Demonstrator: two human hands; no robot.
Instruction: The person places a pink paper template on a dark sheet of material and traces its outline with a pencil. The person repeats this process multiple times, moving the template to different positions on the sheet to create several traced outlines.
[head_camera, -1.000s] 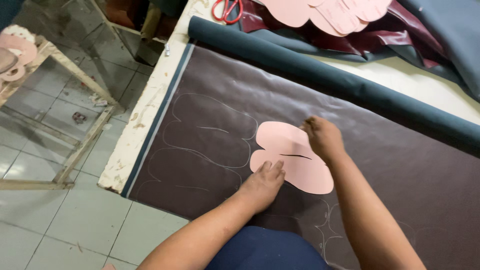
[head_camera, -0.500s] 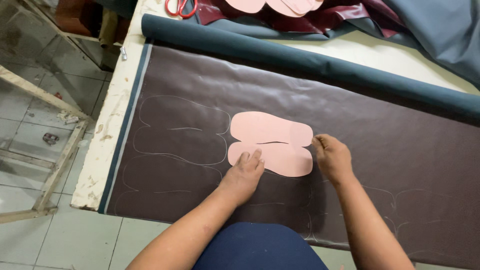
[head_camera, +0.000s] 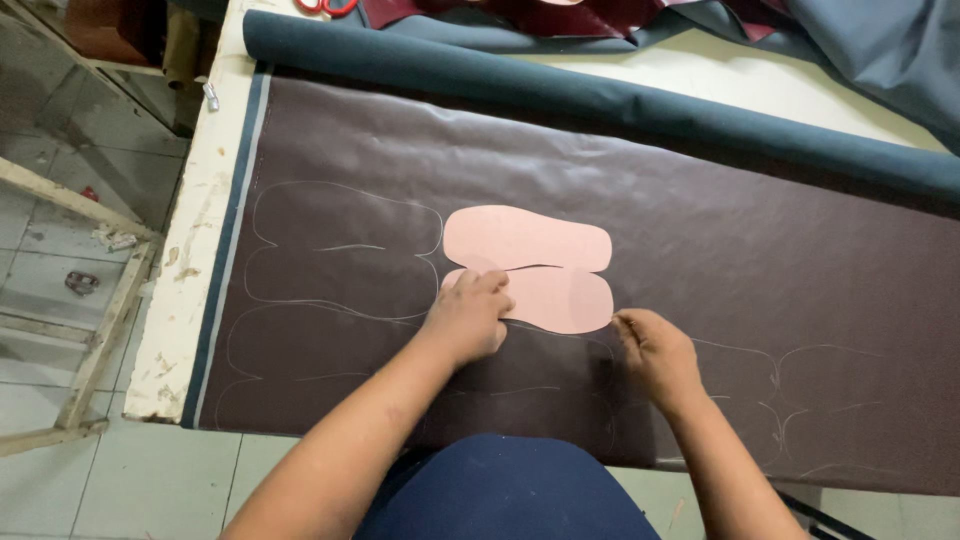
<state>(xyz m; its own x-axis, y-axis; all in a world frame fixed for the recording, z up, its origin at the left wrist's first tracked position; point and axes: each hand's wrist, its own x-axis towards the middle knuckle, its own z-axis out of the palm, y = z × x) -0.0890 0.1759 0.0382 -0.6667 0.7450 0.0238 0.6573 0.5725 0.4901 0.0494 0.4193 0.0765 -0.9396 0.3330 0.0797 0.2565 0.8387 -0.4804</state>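
The left hand (head_camera: 468, 318) presses flat, fingers spread, on the pink pattern (head_camera: 530, 265); the right hand (head_camera: 655, 352), grip curled shut beside its edge, on the dark sheet (head_camera: 700, 230); its contents, I cannot tell. The teal roll (head_camera: 560, 95) lies behind on the counter (head_camera: 200, 230).

This looks like a small shoemaking or leather-goods workshop. A worn cutting table (head_camera: 190, 270) carries a dark brown sheet (head_camera: 700, 250) chalked with outlines, a pink pattern (head_camera: 530, 265) and a teal fabric roll (head_camera: 560, 90); red-handled scissors (head_camera: 325, 6), probably, lie at the top edge.
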